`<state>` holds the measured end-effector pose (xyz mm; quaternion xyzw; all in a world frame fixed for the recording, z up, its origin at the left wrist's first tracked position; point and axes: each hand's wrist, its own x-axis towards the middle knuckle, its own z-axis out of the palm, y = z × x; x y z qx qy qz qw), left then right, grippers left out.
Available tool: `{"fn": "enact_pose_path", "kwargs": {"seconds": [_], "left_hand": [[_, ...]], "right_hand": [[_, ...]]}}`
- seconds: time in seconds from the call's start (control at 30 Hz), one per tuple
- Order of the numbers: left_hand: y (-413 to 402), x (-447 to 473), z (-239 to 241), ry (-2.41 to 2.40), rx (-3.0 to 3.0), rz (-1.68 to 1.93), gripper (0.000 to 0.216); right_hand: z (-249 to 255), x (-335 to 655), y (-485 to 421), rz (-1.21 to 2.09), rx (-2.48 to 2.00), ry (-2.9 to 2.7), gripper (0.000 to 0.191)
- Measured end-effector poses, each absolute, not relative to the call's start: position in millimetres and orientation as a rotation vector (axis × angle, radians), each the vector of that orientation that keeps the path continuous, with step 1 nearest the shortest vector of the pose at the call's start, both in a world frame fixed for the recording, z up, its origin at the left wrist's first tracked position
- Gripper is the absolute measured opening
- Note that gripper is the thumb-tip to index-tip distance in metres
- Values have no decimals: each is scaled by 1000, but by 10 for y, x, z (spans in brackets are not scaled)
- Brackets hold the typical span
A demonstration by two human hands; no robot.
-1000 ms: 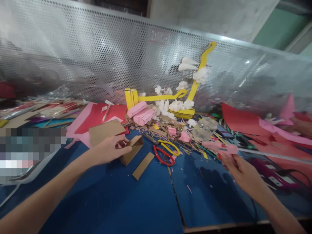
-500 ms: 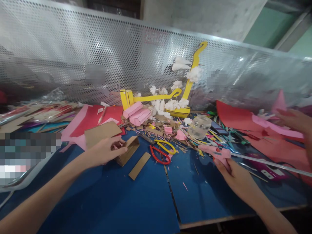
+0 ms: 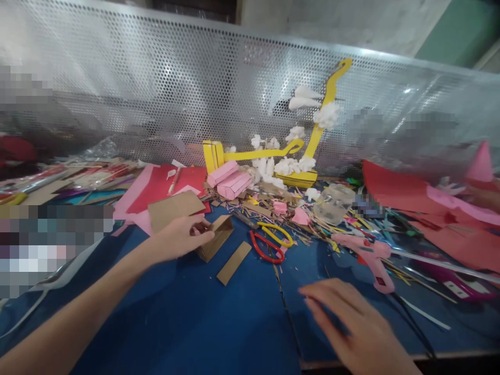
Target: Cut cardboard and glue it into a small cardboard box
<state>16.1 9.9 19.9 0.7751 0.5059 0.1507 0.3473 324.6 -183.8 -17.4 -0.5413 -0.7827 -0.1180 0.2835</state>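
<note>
Left hand (image 3: 183, 237) pinches folded cardboard (image 3: 219, 239); right hand (image 3: 353, 320), loosely spread, hangs near the front edge (image 3: 318, 365); blue tabletop (image 3: 219, 323) stretches between.

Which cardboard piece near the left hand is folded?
The hollow cardboard form at the left hand; the narrow strip to its right and the wide sheet beyond the hand are flat.

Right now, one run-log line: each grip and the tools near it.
left grip: at folded cardboard | right grip: open, nothing seen held | pink glue gun: on blue table | scissors: right of cardboard strip
</note>
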Motion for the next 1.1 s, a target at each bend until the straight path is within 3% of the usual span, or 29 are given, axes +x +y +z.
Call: {"fn": "enact_pose_path", "kwargs": {"seconds": [0.17, 0.33, 0.4, 0.53, 0.73, 0.9, 1.03, 1.1], "left_hand": [[256, 77, 14, 1277, 1916, 420, 49], [318, 42, 7, 1205, 1565, 559, 29], [309, 38, 54, 1106, 1341, 616, 27], [320, 27, 114, 947, 1039, 724, 32], [275, 67, 173, 878, 980, 902, 30], [169, 151, 179, 800, 1101, 856, 48], [59, 228, 168, 767, 1233, 815, 51], [6, 258, 172, 761, 1289, 790, 53]], "right_hand": [[88, 2741, -1133, -148, -1207, -2569, 27], [100, 2540, -685, -479, -984, -2925, 24], [74, 2488, -622, -641, -844, -2952, 18], [99, 2458, -566, -751, -648, -2851, 22], [286, 2603, -475, -349, -902, -2255, 27], [223, 2721, -352, 239, -1218, -1775, 36], [127, 2702, -341, 481, -1243, -1590, 29], [111, 2671, -371, 635, -1215, -1505, 37]]}}
